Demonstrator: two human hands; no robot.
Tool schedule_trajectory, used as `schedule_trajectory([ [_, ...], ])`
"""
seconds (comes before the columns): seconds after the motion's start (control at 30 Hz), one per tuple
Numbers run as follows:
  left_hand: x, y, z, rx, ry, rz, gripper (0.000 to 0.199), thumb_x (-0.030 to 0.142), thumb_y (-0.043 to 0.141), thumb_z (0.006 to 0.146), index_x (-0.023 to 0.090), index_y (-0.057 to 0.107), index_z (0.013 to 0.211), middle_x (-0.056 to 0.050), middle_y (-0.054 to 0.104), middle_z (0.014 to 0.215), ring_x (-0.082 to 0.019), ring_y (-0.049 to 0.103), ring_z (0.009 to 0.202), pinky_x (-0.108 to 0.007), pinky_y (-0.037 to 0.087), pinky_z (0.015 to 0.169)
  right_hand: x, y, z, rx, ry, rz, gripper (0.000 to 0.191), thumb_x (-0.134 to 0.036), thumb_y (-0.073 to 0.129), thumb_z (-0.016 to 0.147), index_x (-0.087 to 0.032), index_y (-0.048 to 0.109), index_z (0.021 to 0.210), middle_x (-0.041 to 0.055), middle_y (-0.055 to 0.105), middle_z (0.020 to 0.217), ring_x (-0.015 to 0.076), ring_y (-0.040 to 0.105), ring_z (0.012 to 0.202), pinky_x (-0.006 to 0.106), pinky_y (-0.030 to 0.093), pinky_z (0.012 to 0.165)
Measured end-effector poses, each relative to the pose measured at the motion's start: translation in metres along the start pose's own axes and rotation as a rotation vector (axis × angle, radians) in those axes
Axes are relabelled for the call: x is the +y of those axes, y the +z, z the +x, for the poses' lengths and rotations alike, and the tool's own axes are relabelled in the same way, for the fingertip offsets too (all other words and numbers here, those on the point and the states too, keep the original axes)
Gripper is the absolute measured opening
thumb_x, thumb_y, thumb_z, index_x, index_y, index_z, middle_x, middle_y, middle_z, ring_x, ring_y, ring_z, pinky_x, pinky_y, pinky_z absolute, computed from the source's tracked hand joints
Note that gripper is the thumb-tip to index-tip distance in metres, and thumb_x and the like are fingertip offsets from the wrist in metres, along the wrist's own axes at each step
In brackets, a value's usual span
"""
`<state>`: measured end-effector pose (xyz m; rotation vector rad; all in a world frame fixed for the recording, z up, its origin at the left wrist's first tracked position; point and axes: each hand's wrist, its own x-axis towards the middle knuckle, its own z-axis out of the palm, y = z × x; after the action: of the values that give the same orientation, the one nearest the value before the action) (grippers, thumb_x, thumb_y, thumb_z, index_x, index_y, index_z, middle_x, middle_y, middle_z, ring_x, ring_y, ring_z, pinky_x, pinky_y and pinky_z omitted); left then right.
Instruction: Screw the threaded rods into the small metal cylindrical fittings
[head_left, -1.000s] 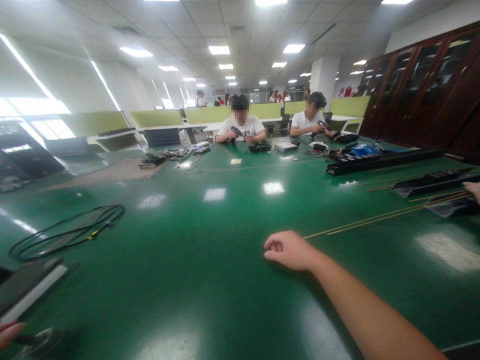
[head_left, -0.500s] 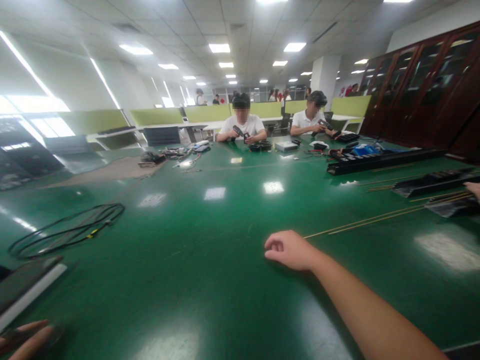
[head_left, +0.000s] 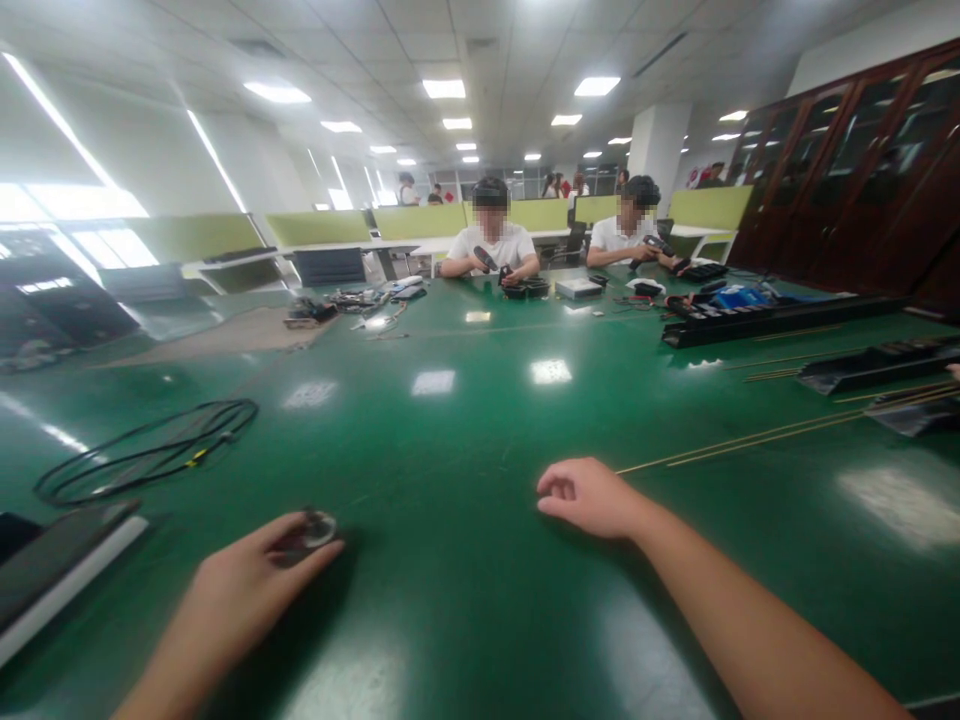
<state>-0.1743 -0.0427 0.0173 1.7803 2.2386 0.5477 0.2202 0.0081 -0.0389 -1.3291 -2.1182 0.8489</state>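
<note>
Between the thumb and fingers of my left hand (head_left: 251, 575) is a small round object (head_left: 319, 528) with a pale, shiny rim; blur hides what it is. This hand is over the green table (head_left: 420, 470), at the lower left. My right hand (head_left: 589, 497) rests on the table right of centre, its fingers curled; whether anything is inside them is hidden. Two thin brass-coloured rods (head_left: 739, 440) run from beside my right hand toward the right edge.
A coiled black cable (head_left: 150, 455) and a dark, white-edged device (head_left: 71, 570) lie at the left. Black channels (head_left: 787, 322) are at the right. Two people (head_left: 491, 245) handle dark tools across the table, near a white box (head_left: 579, 288).
My left hand has come in from the lower left corner toward the middle, now showing the round object. My right hand has kept its place on the table. The view has shifted slightly.
</note>
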Motion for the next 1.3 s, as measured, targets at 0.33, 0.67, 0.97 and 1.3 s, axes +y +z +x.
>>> schedule_trajectory([
  [0.33,0.153,0.08,0.007,-0.218,0.65,-0.049,0.017,0.026,0.067,0.076,0.026,0.07,0.093,0.0,0.071,0.093,-0.021,0.064,0.086,-0.03,0.048,0.076,-0.001,0.002,-0.003,0.049,-0.047,-0.024,0.016,-0.026,0.069,0.082,-0.019,0.073,0.096,0.0007,0.07,0.076,0.0136,0.059,0.066,0.023,0.043,0.061],
  [0.67,0.135,0.105,0.01,-0.243,0.703,-0.3,0.02,0.022,0.071,0.076,0.023,0.068,0.096,-0.002,0.07,0.095,-0.02,0.063,0.089,-0.032,0.048,0.082,-0.013,0.008,-0.005,0.141,-0.072,0.072,0.022,-0.017,0.07,0.078,-0.02,0.069,0.099,0.0009,0.068,0.082,0.0162,0.062,0.074,0.027,0.047,0.071],
  [0.97,0.14,0.116,0.014,-0.316,0.801,-0.511,0.031,0.003,0.06,0.074,0.022,0.067,0.098,-0.002,0.069,0.098,-0.017,0.062,0.094,-0.03,0.048,0.087,-0.021,0.007,-0.014,0.092,-0.179,0.197,0.033,-0.012,0.07,0.075,-0.023,0.065,0.106,-0.0003,0.066,0.086,0.0158,0.061,0.077,0.026,0.048,0.073],
  [1.3,0.14,0.11,0.012,-0.406,0.82,-0.423,0.023,0.019,0.067,0.085,0.025,0.066,0.107,-0.004,0.065,0.103,-0.02,0.059,0.098,-0.032,0.046,0.087,-0.013,0.016,-0.014,0.103,-0.098,0.278,0.054,-0.01,0.07,0.074,-0.026,0.052,0.122,0.0012,0.062,0.098,0.0156,0.059,0.08,0.029,0.05,0.077],
])
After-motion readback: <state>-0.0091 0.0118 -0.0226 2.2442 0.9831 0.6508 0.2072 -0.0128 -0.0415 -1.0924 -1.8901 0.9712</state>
